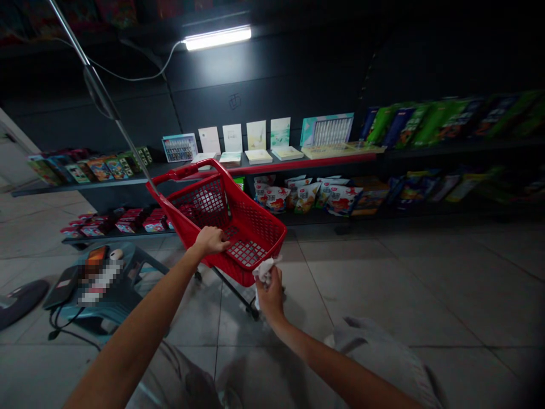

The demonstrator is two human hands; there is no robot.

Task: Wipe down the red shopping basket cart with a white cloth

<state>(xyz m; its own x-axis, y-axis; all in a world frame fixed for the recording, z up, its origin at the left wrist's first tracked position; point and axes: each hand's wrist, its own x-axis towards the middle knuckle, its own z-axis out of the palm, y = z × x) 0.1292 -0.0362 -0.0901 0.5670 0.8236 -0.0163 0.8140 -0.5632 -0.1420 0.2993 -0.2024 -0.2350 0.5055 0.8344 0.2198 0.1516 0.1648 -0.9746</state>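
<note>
In front of me stands a red plastic shopping cart (251,210) with lattice walls and a grid floor, on a dark wheeled frame. My left hand (210,240) is closed over its near side rim, fingers curled toward the inside. A crumpled white cloth or tissue (264,271) is bunched in my right hand (271,292), which is closed around it. That wad touches the cart's near right corner, just below the rim. Part of the cart's lower frame is hidden behind my hands and forearms.
Left of the cart is a blue-grey stool (140,258) bearing a black device with cables. A metal pole (102,91) slants down past the cart handle. Store shelves (255,168) behind hold books, boxes and snack bags (306,196). A lit tube lamp (218,38) hangs above.
</note>
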